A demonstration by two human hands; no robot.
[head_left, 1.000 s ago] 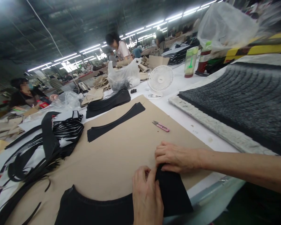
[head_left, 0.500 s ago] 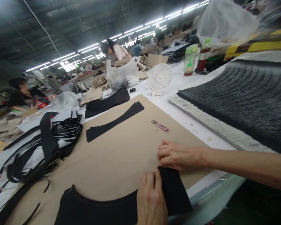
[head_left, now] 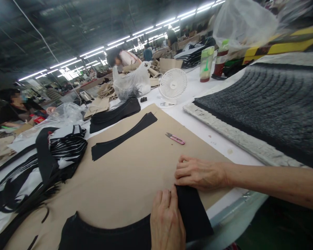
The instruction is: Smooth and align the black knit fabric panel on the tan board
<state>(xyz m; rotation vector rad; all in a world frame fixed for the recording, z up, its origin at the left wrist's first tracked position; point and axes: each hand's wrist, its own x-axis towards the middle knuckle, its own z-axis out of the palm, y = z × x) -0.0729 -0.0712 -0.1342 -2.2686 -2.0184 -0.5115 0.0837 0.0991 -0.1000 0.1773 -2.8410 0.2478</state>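
Note:
A black fabric piece (head_left: 114, 236) with a curved, folded-looking upper edge lies across the near side of the tan board (head_left: 130, 173). My left hand (head_left: 168, 220) rests on it, fingers close together and bent over its top edge; the thumb is hidden. Just beyond, at the piece's far right corner, my right hand (head_left: 199, 173) is closed with curled fingers pinching the edge. The two hands almost meet at the fingertips. Farther up the board are pink-handled thread snips (head_left: 175, 138) and a narrow curved black strip (head_left: 123, 136).
Black pieces and strips are heaped on the left (head_left: 59, 152), with a black stack (head_left: 114, 114) behind the board. A white fan (head_left: 173, 84), a green-lidded bottle (head_left: 206, 64) and a plastic bag (head_left: 131, 81) stand beyond. Dark textured material (head_left: 263, 107) covers the right. Other people work farther back.
The view has shifted slightly, so the background and board sit a little farther left. Both hands keep nearly the same hold on the black fabric piece.

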